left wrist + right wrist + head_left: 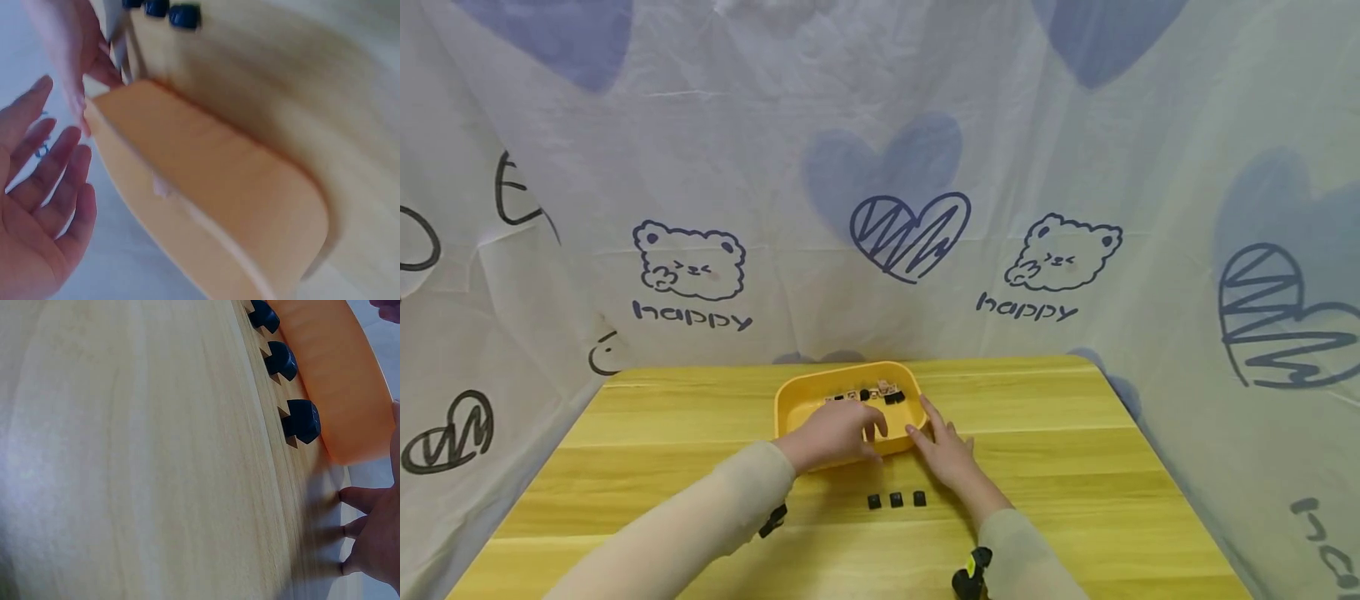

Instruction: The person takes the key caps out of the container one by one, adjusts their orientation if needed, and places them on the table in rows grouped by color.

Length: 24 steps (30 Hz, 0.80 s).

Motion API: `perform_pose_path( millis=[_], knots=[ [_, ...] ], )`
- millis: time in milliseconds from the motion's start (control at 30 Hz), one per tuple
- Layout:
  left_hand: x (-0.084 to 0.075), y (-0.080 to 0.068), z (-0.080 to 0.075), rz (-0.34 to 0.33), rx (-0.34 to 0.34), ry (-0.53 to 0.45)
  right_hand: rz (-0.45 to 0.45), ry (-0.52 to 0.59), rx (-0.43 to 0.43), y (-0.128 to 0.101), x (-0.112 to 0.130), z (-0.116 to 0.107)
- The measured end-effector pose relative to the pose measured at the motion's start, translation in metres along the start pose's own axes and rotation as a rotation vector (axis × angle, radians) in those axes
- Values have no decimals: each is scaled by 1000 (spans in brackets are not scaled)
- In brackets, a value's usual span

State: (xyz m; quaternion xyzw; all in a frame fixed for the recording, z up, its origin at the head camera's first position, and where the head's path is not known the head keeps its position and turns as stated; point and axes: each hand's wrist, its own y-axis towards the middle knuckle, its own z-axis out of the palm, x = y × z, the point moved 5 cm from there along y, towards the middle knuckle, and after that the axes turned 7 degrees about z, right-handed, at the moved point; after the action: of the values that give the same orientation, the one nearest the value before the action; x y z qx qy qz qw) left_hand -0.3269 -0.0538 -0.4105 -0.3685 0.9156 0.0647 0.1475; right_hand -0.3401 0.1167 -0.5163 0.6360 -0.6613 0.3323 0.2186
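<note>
Left hand (838, 433) over yellow tray (797, 404) of small black pieces (891, 395)

A shallow yellow tray (790, 408) with rounded corners sits flat on the wooden desk, at the middle of the far edge. Inside, along its far wall, lies a loose row of small pieces (868, 394), mostly black with a few pale ones; they are too small to make out further. The left hand (838, 433) hovers over the tray's near rim, fingers loosely extended, holding nothing. The right hand (943, 450) rests with straight fingers at the tray's near right corner. Three small black cube-shaped pieces (896, 499) stand in a short row on the desk, just nearer than the tray, apart from each other.
</note>
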Motion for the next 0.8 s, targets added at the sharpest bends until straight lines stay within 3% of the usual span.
perform_pose_path(
  millis=[200,400,800],
  knots=[
    [13,12,-13,14,58,-21,-12,2,-6,-1,0,-1],
    [26,23,-22,23,72,2,-11,12,-5,-2,-1,-1],
    [56,46,-17,-14,128,18,6,5,-11,-2,-2,-1]
  ],
)
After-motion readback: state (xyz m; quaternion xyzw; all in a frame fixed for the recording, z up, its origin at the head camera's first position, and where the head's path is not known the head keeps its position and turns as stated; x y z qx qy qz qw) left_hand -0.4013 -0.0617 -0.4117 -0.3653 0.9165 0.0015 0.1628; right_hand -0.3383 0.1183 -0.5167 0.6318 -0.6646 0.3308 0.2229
